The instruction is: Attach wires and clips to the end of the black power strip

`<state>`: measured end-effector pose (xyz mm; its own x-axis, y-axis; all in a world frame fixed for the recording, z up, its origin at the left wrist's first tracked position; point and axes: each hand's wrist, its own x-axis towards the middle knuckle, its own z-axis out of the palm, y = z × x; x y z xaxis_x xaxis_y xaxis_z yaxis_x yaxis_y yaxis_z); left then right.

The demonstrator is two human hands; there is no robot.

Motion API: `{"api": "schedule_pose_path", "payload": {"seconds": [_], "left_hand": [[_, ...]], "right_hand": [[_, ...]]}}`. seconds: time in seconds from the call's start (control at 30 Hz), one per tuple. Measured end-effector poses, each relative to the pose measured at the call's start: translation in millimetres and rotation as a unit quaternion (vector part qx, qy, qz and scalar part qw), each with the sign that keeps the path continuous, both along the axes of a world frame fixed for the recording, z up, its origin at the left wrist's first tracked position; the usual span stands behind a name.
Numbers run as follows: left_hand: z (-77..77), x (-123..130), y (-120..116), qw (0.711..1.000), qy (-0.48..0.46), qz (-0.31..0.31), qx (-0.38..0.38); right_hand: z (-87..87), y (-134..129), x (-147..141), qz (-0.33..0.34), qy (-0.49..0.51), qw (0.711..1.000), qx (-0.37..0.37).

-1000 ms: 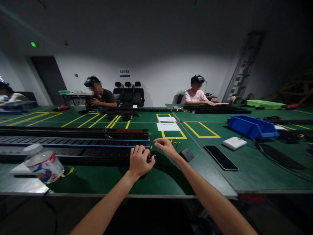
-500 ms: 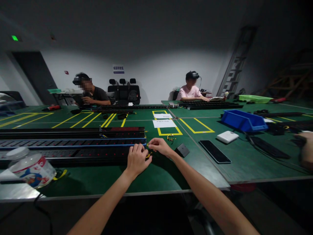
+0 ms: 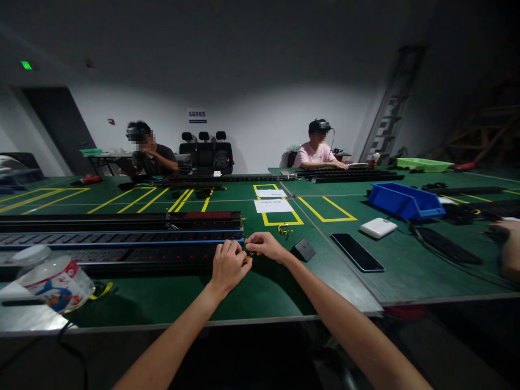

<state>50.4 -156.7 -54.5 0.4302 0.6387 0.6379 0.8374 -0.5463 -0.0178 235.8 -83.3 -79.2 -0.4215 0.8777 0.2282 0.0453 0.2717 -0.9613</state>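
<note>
Black strip panels [image 3: 174, 254] are lying along the worktop's [image 3: 260, 298] left half, their right ends reaching the hands. Fingers bent, the left hand [image 3: 229, 266] is resting over the nearest panel's end; the right hand [image 3: 263, 245] is bringing its fingertips together just beside it. What either is gripping, I cannot tell. Bare green is stretching towards the near edge, while a black block [image 3: 304, 249] is sitting to the right.

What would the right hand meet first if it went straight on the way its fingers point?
Probably the end of the long black blue-edged strip, just beyond the fingertips of the right hand; the left hand is close too, and depth is unclear.
</note>
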Motion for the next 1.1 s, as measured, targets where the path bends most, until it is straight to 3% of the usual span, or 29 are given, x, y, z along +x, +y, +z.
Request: {"api": "schedule_pose_path", "payload": {"seconds": [0.27, 1.1], "left_hand": [[-0.9, 0.6, 0.1, 1.000, 0.006, 0.007, 0.001], [4.6, 2.8, -4.2, 0.999, 0.038, 0.031, -0.009]], "right_hand": [[2.4, -5.1, -3.7, 0.011, 0.004, 1.000, -0.025], [8.3, -6.8, -7.0, 0.011, -0.055, 0.998, 0.005]]}}
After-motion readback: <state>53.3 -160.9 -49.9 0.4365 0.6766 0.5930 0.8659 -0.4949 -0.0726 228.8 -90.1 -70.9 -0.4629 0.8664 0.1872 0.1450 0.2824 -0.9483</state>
